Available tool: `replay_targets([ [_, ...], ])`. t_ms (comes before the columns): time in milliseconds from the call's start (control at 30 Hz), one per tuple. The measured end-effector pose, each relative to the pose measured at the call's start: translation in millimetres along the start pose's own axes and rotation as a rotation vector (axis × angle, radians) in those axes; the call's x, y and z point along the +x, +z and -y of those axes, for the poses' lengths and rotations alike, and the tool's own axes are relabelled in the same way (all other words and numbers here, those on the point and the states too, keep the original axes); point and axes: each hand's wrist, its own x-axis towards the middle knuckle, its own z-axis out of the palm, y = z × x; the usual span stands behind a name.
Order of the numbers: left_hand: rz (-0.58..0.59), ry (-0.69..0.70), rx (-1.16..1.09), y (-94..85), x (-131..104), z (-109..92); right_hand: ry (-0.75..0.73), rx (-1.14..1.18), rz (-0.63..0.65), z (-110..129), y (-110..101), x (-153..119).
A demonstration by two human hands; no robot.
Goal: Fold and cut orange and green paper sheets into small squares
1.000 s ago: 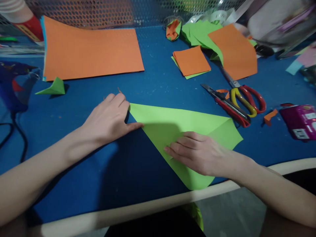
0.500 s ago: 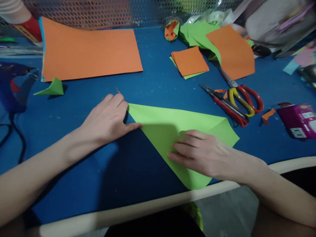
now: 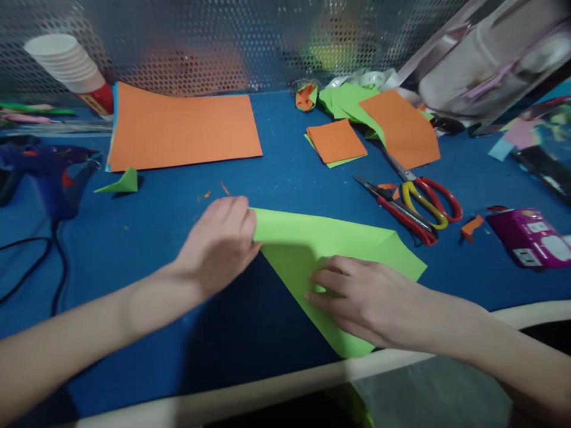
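A sheet of bright green paper lies on the blue table, with a folded flap toward its right end. My left hand is closed on the sheet's upper left corner, which sits slightly raised, fingers above and thumb below. Over the middle of the sheet, near its slanting lower edge, my right hand bears down with bent fingers. Its thumb and fingertips are on the paper close to that edge, and a bit of green shows between them.
Orange sheets lie at the back left, near a glue gun, a folded green piece and paper cups. To the right are orange squares, a utility knife, scissors and a purple box.
My left hand has drawn its thumb in and now pinches the paper's corner, lifting it a little. My right fingers have bent more. The camera view has tilted up and shifted left.
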Motion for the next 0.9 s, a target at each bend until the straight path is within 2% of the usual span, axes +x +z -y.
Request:
replay_targets([
  [100, -0.146, 0.229, -0.117, 5.6, -3, -26, -0.022, 0.05, 0.032, 0, -1, 1],
  [233, -0.175, 0.262, -0.297, 23.0, -2, -56, -0.006, 0.055, 0.01, 2, 0, 1],
  [367, -0.156, 0.209, -0.339, 36.4, 2, -67, 0.008, 0.078, 0.018, 2, 1, 1],
  [467, -0.102, 0.168, -0.316, 39.3, 4, -65, 0.018, 0.097, 0.03, 3, 2, -1],
  [700, 0.104, 0.08, -0.276, 33.3, 9, -47, 0.013, 0.099, 0.023, 2, 4, -3],
  [900, 0.193, 0.044, -0.324, 33.3, 17, -21, 0.012, 0.089, 0.002, 3, 5, -4],
])
